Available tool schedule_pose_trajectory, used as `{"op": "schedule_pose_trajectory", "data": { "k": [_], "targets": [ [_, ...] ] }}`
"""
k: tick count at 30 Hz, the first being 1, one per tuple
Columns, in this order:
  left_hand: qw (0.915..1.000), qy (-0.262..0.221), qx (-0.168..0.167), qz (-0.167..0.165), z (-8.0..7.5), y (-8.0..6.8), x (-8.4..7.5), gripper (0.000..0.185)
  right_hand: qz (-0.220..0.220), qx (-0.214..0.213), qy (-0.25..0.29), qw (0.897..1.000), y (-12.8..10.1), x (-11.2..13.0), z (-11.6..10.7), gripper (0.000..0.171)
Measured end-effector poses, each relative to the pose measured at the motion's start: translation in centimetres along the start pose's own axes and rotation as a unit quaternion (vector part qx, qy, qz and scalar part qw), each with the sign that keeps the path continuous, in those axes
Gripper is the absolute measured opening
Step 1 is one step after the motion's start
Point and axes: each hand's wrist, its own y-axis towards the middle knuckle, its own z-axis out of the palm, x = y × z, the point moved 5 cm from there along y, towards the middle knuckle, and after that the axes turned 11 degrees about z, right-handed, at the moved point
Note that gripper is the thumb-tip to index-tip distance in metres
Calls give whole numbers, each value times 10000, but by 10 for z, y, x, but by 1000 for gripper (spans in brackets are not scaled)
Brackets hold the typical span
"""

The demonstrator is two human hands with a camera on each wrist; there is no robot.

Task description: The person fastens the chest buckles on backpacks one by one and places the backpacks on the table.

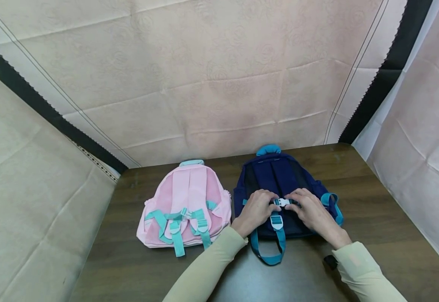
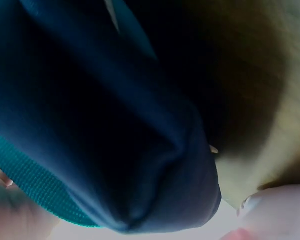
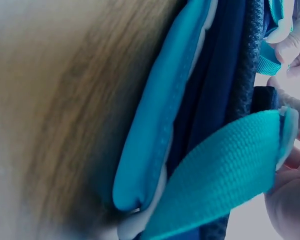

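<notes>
My two hands meet over a navy-blue fabric backpack with black panels [image 1: 276, 180], lying strap side up on a brown wood-grain table [image 1: 128, 272]. My left hand [image 1: 258, 209] has its fingers bent in and pinches the left end of a small white plastic buckle [image 1: 281, 202]; my right hand [image 1: 311, 209] pinches its right end, fingers nearly closed. I cannot tell whether the buckle is fully latched.

Just left lies a pink fabric backpack with teal webbing straps [image 1: 187, 188], also strap side up, its own white buckle [image 1: 187, 214] in the middle of its straps. My left pale-green sleeve [image 1: 213, 260] passes over its lower right corner. A blue webbing strap loop [image 1: 271, 259] hangs from the navy bag onto the table between my forearms, and another blue loop [image 1: 330, 201] sticks out beyond my right hand. A small black object [image 1: 330, 262] sits against my right wrist. In the right wrist view, a wide teal band [image 3: 220, 170] partly blocks my fingers; in the left one, dark cloth covers most of the grip. Behind stands a pale patterned fabric wall [image 1: 223, 84].

Both bags' main bodies look closed, their insides hidden from me.
</notes>
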Motion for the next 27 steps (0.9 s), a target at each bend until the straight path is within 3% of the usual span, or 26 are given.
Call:
{"op": "schedule_pose_trajectory", "data": {
  "k": [6,12,17,20,23,27],
  "targets": [
    [10000,-44,-67,-57,1,-1,-1,27,-149,5,70,9999,2,2,4,26],
    [9999,125,76,-10,3,-1,-2,29,-24,90,26,10000,2,-1,5,27],
    [9989,401,216,-85,-3,-11,-2,34,240,351,-83,9991,2,-2,5,30],
    [9989,438,134,-130,-12,-19,-2,36,333,400,-213,9984,2,2,4,36],
    [9993,365,-48,-97,-25,-28,-2,36,159,140,-302,9993,3,14,2,40],
    [9993,325,-198,-49,-45,-41,-2,37,-307,-504,-203,9981,4,40,-1,40]
  ]
}}
